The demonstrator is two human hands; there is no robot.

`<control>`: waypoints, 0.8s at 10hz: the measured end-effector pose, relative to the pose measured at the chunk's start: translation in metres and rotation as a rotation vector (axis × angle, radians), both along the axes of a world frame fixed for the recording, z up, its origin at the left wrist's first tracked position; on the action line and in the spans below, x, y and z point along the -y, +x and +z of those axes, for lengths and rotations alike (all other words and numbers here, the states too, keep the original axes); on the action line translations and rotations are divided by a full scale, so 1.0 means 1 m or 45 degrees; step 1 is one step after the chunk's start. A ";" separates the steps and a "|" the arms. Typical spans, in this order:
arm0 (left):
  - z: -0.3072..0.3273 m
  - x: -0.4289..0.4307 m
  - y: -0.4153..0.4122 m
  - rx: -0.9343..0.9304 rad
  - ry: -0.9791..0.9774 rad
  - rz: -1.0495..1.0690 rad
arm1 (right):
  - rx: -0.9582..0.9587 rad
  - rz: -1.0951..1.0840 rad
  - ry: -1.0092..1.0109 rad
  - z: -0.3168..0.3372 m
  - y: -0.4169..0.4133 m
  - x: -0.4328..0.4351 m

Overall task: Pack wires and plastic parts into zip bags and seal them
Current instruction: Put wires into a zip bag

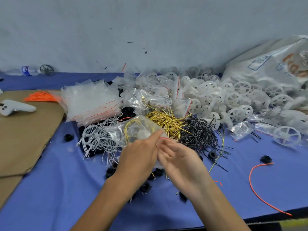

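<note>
My left hand (140,152) and my right hand (178,157) meet at the table's middle and together pinch the red-striped top edge of a clear zip bag (141,130). A yellow wire and white plastic parts show inside the bag. Behind it lie piles of white wires (98,137), yellow wires (168,120) and black wires (198,132). A stack of empty zip bags (91,100) sits at the left. White plastic wheels (233,97) are heaped at the right.
Blue cloth (66,189) covers the table. Cardboard (25,130) with a white controller (15,107) and orange wires (41,97) lies at left. Small black parts (68,137) are scattered about. A loose orange wire (256,189) lies at right. A big white sack (273,64) stands at back right.
</note>
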State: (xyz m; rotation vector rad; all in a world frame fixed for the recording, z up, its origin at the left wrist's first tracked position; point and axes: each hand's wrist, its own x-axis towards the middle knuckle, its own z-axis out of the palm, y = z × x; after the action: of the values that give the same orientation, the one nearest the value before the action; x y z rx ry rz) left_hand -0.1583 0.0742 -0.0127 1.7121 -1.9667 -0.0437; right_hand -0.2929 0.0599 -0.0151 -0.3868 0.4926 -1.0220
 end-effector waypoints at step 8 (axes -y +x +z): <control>0.030 0.006 0.000 0.071 0.140 -0.130 | -2.200 0.378 -1.765 -0.017 0.038 0.047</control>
State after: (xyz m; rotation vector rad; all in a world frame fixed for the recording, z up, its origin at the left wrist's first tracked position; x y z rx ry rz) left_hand -0.1582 0.0686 0.0174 1.6964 -2.1275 -0.1444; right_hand -0.2552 0.0128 -0.0321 -2.5823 1.1036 -0.3288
